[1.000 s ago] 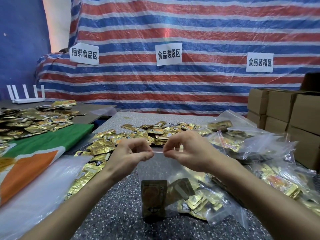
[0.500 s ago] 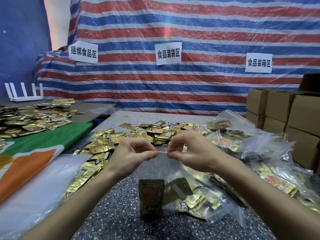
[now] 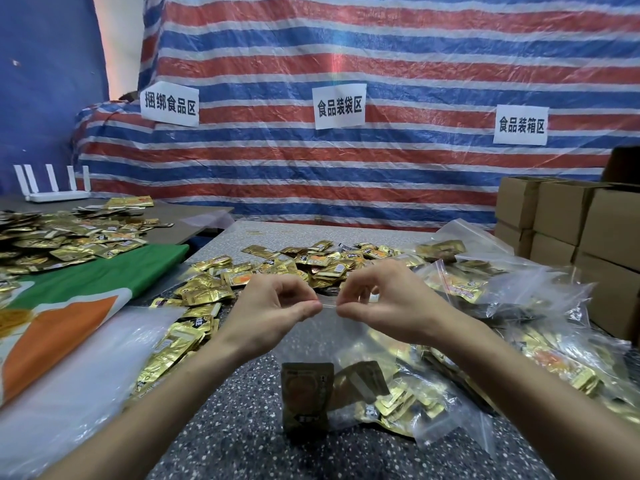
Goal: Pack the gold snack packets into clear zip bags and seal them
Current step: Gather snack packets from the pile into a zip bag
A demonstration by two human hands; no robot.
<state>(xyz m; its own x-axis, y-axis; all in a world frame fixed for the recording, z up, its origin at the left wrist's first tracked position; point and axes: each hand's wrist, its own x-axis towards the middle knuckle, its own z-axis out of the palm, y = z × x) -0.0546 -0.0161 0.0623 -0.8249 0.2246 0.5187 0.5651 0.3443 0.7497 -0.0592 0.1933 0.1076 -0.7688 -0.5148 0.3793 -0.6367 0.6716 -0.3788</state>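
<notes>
Drawn slightly closer together than a second ago along the top strip of the zip bag (image 3: 304,344), with only a short stretch of strip showing between them: left hand (image 3: 273,310) and right hand (image 3: 388,303), each pinching the strip between thumb and curled fingers. Held up off the table (image 3: 235,438), near and centre, with a brown-gold packet (image 3: 306,393) upright in its bottom and a second packet (image 3: 360,379) tilted just right of it. Hard to tell whether the strip is pressed shut under the fingers. Print on the packets too small to read. Both forearms cut off at the near edge.

Behind the hands, a spread of loose packets (image 3: 311,265) on speckled grey stone. To the right, a heap of filled bags (image 3: 485,289), then cardboard boxes (image 3: 568,216), cut off by the frame. To the left, a green and orange cloth (image 3: 104,275) and a white router (image 3: 55,194) at the far end. At the back, a red, white and blue striped tarp (image 3: 346,64) carrying paper signs (image 3: 339,106).
</notes>
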